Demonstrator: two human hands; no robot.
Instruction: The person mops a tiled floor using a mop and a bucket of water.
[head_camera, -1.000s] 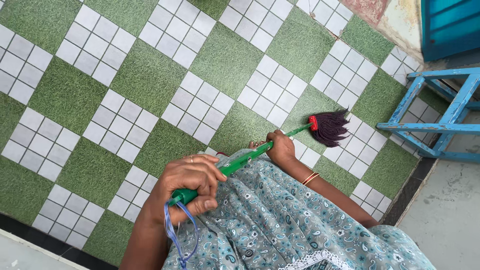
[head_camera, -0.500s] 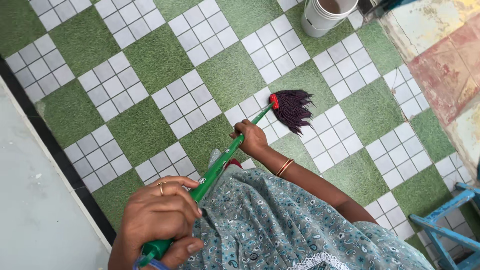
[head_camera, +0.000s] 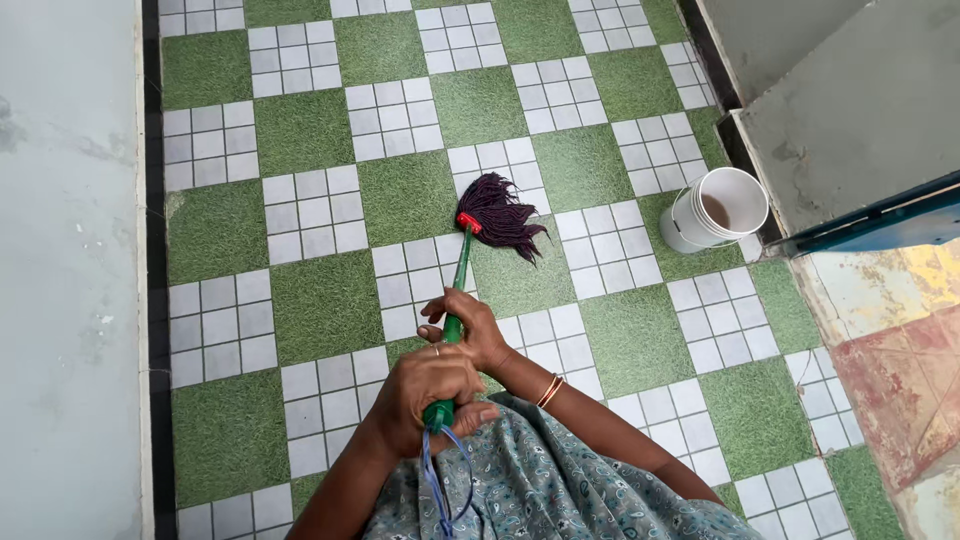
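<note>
Mop (head_camera: 470, 270): slim green handle, red collar, dark purple stringy head splayed on the floor (head_camera: 300, 130), near the middle.
Floor: checkered, rough green squares and white gridded tiles.
Left hand (head_camera: 428, 392): fingers wrapped tight round handle top, blue loop dangling below.
Right hand (head_camera: 468, 335): fingers closed round handle, just ahead.
Bucket (head_camera: 715, 208): white, round, right of the mop head, well apart.

You see soft, even daylight on the green and white checkered tile floor (head_camera: 300, 130); shadows are faint, everything looks sharp.
</note>
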